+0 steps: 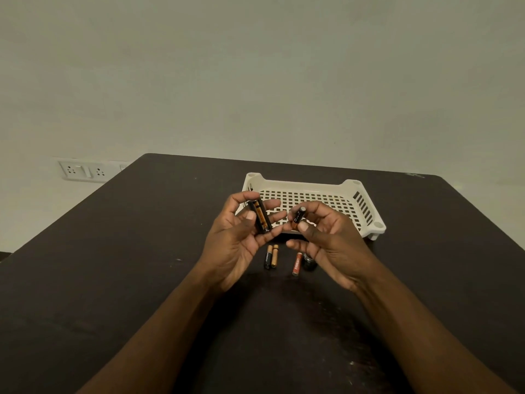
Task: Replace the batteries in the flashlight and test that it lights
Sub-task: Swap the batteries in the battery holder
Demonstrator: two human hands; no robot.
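Batteries half loaded: left hand [241, 231] curled round battery holder [260, 215] above tabletop [142, 251], right hand [321, 237] pinching fresh battery [299, 216] beside it, next needing correct polarity and seating into an empty slot, flashlight cap [309, 264] waiting below.

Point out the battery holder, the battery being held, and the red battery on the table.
battery holder [260, 216], head view, middle of cartridge.
held battery [299, 216], head view, its black body.
red battery [297, 264], head view, mid-label.
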